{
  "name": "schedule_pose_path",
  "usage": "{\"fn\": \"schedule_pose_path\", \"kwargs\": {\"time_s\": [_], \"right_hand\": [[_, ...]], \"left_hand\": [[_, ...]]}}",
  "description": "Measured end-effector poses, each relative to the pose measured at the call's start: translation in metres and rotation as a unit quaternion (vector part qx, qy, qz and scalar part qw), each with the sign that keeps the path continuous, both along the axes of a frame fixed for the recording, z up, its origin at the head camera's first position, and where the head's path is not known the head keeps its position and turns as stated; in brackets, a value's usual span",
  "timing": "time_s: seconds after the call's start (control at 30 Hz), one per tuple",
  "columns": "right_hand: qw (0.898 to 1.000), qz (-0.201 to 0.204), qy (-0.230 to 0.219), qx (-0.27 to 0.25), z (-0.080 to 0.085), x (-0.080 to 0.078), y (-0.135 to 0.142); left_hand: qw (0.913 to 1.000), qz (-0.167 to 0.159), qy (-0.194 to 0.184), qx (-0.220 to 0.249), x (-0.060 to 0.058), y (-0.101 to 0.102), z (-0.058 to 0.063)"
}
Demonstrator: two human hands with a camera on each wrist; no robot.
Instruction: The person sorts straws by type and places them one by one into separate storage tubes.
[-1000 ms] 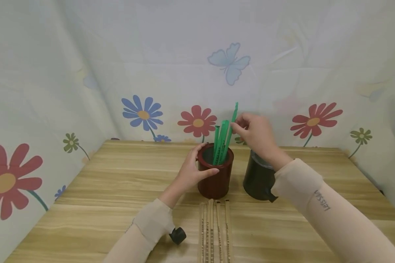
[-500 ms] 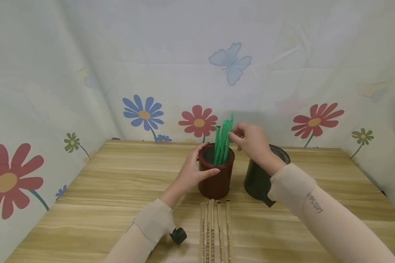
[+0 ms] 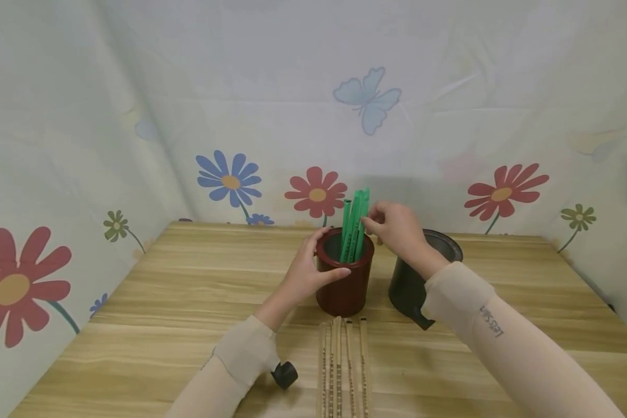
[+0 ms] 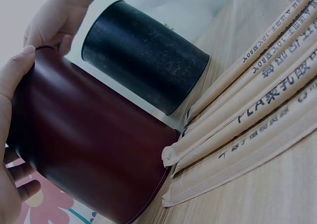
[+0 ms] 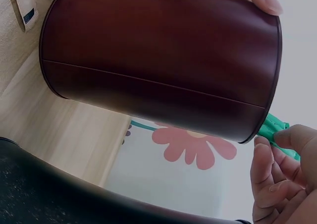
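Your left hand grips the red cup at its rim, thumb on the near side, fingers round the left. Apart from it, your right hand pinches a green straw standing in the red cup beside other green straws. The black cup stands to the right; brown straws lie on the table, near side.

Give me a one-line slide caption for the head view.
Left hand grips the red cup of green straws, right hand pinches one; brown straws lie in front, black cup beside.
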State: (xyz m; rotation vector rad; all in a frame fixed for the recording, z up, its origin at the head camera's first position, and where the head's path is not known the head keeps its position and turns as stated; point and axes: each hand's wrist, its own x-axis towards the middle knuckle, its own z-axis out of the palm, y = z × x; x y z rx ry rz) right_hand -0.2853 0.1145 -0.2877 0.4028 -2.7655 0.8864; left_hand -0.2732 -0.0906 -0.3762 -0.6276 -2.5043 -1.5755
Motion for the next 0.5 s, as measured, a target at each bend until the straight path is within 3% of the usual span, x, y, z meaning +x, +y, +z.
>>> {"fn": "schedule_pose_path", "kwargs": {"time_s": [0.27,0.5], "right_hand": [[0.999,0.002,-0.019,0.028,-0.0032,-0.0005,-0.0009],[1.000,0.005,-0.020,0.021,-0.0056,0.0018,0.0024]], "left_hand": [[1.0000,0.002,0.005,-0.003,0.0008,0.0005,0.0004],[1.0000,0.002,0.003,0.001,-0.0004,0.0003,-0.0004]]}}
